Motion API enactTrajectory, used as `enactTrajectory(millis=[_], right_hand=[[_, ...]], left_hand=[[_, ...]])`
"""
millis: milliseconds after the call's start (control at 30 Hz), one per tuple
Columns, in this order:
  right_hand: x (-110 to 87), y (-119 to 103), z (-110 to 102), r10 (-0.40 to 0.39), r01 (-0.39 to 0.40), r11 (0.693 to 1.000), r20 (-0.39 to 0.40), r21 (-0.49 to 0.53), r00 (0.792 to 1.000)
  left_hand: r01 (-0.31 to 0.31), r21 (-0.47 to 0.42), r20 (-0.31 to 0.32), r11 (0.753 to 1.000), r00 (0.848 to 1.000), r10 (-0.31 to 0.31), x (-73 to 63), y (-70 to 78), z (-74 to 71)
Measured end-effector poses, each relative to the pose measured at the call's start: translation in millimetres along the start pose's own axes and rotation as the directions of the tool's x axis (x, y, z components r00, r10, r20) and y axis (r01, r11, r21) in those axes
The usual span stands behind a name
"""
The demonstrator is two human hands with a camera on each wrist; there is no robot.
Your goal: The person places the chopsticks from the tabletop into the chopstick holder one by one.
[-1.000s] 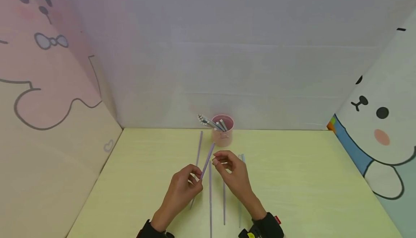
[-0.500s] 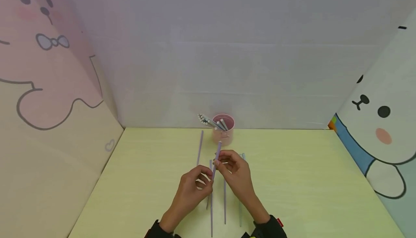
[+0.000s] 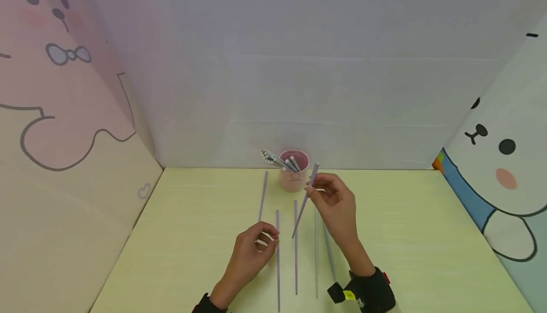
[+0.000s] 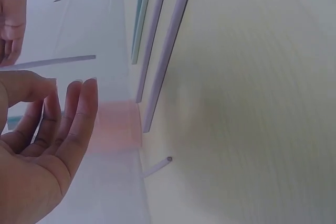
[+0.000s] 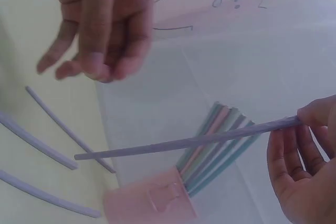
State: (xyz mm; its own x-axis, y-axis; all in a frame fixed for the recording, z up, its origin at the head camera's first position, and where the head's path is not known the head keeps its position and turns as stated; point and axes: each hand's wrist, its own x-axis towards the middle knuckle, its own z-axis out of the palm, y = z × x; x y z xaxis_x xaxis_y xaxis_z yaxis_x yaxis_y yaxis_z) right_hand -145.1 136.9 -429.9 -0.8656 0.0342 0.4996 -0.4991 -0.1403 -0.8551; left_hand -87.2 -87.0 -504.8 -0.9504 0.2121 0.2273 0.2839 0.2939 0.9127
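My right hand (image 3: 335, 203) pinches a thin purple straw-like stick (image 3: 301, 213) near its upper end, raised over the table and tilted, just right of the pink cup (image 3: 292, 180). In the right wrist view that stick (image 5: 173, 142) crosses in front of the cup's contents. Lower and to the left, my left hand (image 3: 256, 246) hovers with loosely bent fingers and nothing between them; the left wrist view shows a gap by the thumb of this hand (image 4: 52, 124). Beneath it, one purple stick (image 3: 278, 275) lies on the table, with another (image 3: 296, 256) alongside to the right.
Another purple stick (image 3: 263, 194) lies farther back on the left. A pale green stick (image 3: 316, 256) and a blue-grey stick (image 3: 329, 253) lie beside the right forearm. Several sticks (image 5: 215, 145) in mixed colours lean in the cup. A pale wall (image 3: 273, 90) stands behind the table.
The purple stick has passed from my left hand to my right hand. My right hand has carried it right and away from me, while the left hand's fingers have let go.
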Motion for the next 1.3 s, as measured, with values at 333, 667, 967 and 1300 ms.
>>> enactTrajectory(millis=[333,667,967,1300], right_hand=[[45.1,-19.9,-21.0,-0.178,0.176,0.984,-0.052,-0.042,0.983],[67.3,-30.0,-22.7,-0.265,0.257,0.960,-0.073,-0.110,0.961],[86.9,-28.0,-14.2,-0.381,0.363,0.898,-0.030,-0.248,0.924],[96.2,-27.6,9.4,-0.335,0.338,0.879,0.069,-0.337,0.940]], left_hand=[[0.062,0.086,-0.088,0.994,0.995,-0.054,-9.4,-21.8,-21.6],[0.133,0.212,-0.257,0.968,0.963,-0.076,-7.6,-42.6,-67.2],[0.201,0.309,-0.343,0.930,0.935,-0.088,-11.4,-55.5,-90.7],[0.250,0.389,-0.377,0.886,0.921,-0.094,-19.1,-59.0,-103.3]])
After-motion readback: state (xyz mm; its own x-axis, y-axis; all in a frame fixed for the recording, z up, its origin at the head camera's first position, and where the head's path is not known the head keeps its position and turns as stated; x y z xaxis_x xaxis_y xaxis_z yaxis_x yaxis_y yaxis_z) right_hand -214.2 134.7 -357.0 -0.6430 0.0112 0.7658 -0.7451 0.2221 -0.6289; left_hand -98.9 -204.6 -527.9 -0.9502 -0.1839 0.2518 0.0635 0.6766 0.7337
